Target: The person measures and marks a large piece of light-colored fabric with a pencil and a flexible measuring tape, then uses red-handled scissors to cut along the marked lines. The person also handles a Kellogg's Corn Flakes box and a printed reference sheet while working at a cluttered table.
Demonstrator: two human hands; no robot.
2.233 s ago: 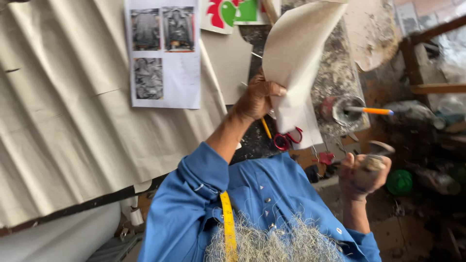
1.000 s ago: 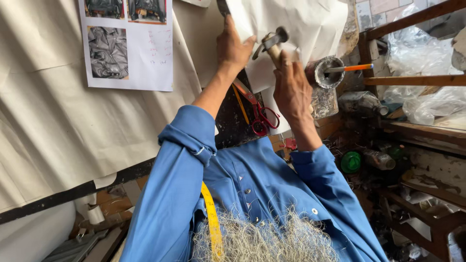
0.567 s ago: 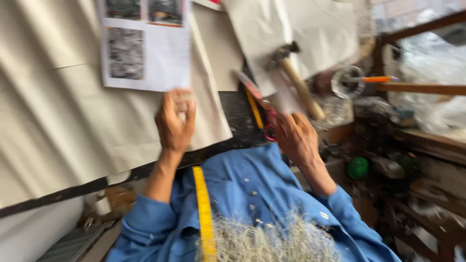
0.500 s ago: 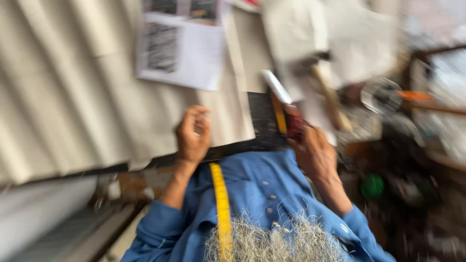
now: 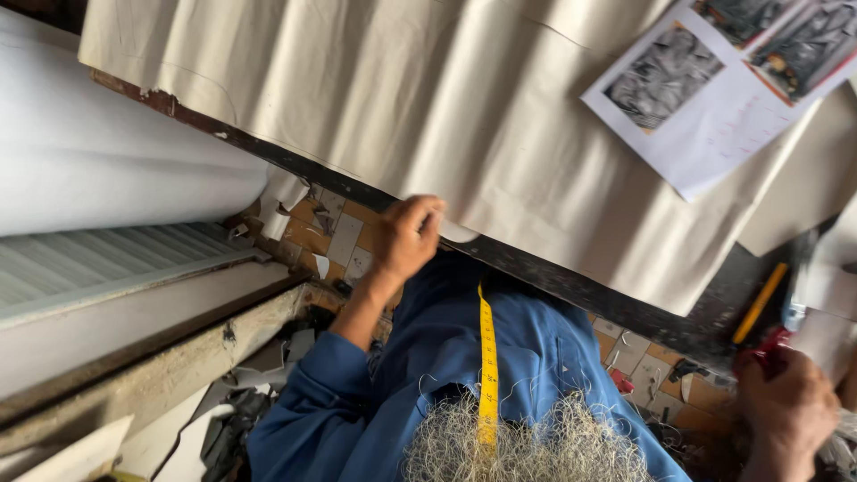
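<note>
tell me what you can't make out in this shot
- Head view: what the right hand grips; only a bit of red shows above the knuckles, and the frame corner cuts the rest.
- Head view: the left hand fingertips, curled at the edge of the beige sheet, hide what they pinch.
- Head view: the printed page is cut by the top and right edges.
- Head view: the table under the sheet is covered.

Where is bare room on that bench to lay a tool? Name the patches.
Free: the wide beige sheet between the left hand at its near edge and the printed page. Crowded: the right end, where the right hand sits among a yellow pencil, red handles and paper pieces.
</note>
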